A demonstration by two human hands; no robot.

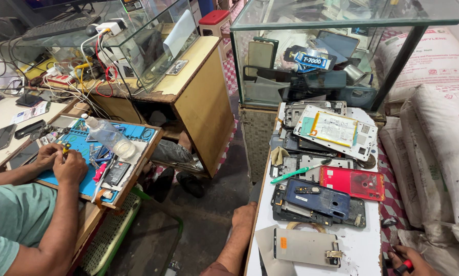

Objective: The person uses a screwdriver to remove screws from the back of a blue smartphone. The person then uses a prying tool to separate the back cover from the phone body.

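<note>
Right hand (412, 259) at the white tabletop's (362, 245) corner has its grip closed on a small red-handled tool (404, 267). It looks light and stiff, best held by the handle. Left hand (243, 213) rests on the far edge, can't tell its grip.

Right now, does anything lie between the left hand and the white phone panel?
Nothing visible does. The left hand rests at the table edge; the panel lies just beside it. The right hand holds a red tool.
</note>
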